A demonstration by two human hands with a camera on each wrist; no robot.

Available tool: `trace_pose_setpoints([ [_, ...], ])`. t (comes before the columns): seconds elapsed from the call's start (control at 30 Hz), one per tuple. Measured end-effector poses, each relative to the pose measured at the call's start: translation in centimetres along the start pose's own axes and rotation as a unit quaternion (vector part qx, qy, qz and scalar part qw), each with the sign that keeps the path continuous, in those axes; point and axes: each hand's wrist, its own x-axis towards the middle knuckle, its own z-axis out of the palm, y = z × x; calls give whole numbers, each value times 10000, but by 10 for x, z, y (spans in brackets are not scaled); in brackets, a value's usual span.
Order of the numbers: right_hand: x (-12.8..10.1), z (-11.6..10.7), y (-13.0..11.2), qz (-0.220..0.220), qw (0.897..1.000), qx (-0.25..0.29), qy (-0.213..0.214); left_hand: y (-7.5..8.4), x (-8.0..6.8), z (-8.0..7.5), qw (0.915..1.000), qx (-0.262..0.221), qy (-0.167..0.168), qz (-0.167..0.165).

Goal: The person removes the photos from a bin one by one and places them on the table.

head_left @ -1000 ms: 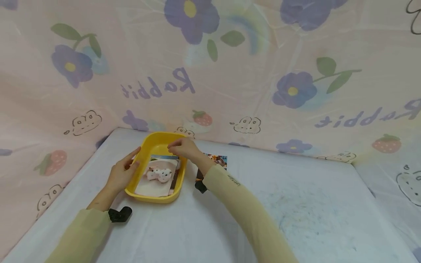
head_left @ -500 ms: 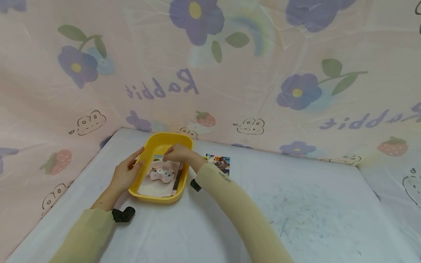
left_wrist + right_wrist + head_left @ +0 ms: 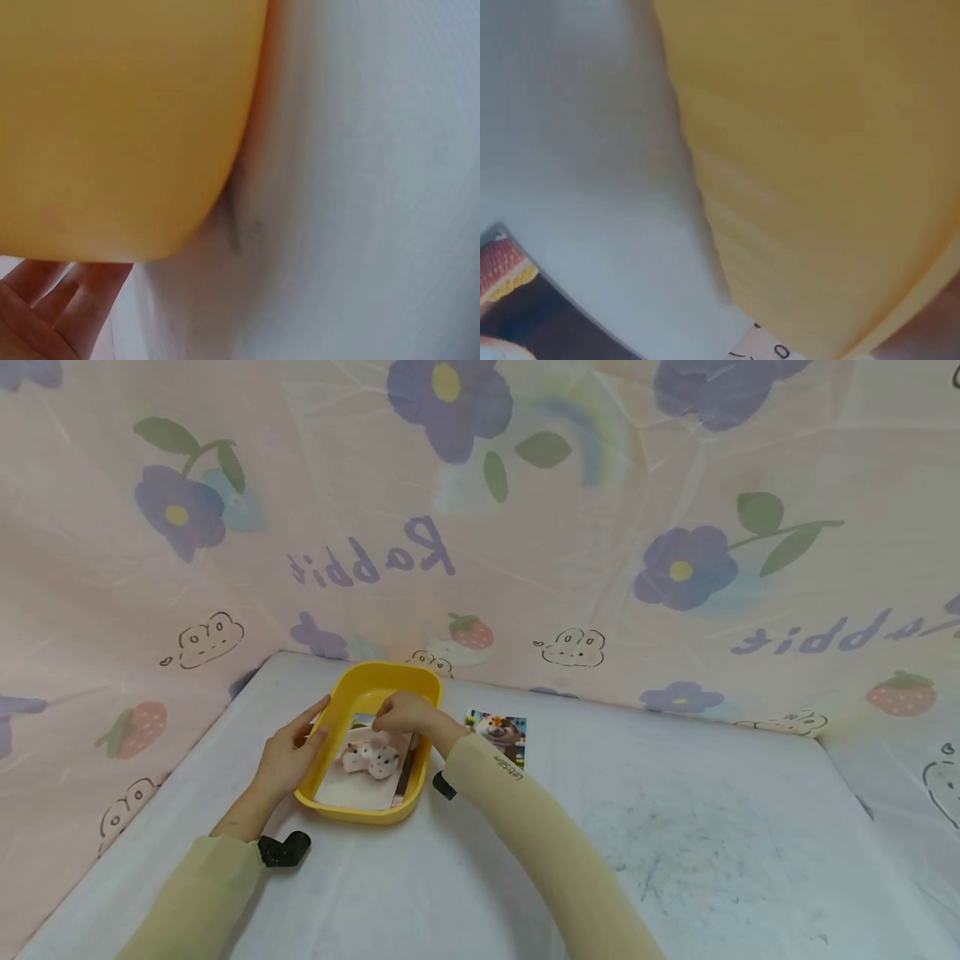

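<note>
In the head view a yellow plastic tray [image 3: 360,816] stands on the white table and holds several photo cards. The top photo card [image 3: 356,789] shows two white spotted toy-like figures. My left hand [image 3: 288,756] holds the tray's left side, thumb at the rim; its fingers [image 3: 82,300] reach the tray's edge in the left wrist view. My right hand [image 3: 405,712] reaches over the right rim, fingers curled down at the far edge of the top card, seemingly pinching it; the fingertips are partly hidden. The right wrist view shows mostly the tray's outer wall [image 3: 802,150].
Right of the tray another photo card [image 3: 498,731] with a cartoon animal lies on the table [image 3: 712,810], partly covered by the right sleeve. A pink patterned cloth [image 3: 540,568] hangs behind. Dark scuff marks spot the table's right side.
My right hand has come down from above the tray's far end to the far edge of the top photo card. The left hand stays at the tray's left side.
</note>
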Motion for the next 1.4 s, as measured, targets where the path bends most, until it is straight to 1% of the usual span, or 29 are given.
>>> trace_pose_setpoints([
  [0.13, 0, 1, 1, 19, 9999, -31, 129, 0, 0, 0, 10000, -49, -13, -8],
  [0.3, 1, 2, 2, 56, 9991, 6, 430, 1, 0, -1, 9999, -78, -61, -35],
  [0.4, 2, 3, 4, 76, 9973, 299, 660, 0, 1, -1, 9999, -77, -76, -22],
  [0.53, 3, 3, 7, -64, 9937, 700, 873, -1, 1, -1, 9999, -72, -69, 14],
  [0.67, 3, 3, 10, -236, 9920, 786, 963, 0, 0, -2, 9999, -97, -88, 32],
  [0.83, 4, 3, 13, -299, 9910, 779, 1046, 0, 0, -2, 9998, -124, -118, 46],
  [1.0, 4, 3, 15, -408, 9911, 743, 1025, 0, 0, -1, 9999, -125, -117, 14],
  [1.17, 3, 3, 16, -421, 9909, 756, 1030, 0, 0, 0, 9998, -121, -125, -11],
  [1.4, 1, 6, 17, -664, 9883, 625, 1222, -1, 0, -1, 9998, -124, -116, -38],
])
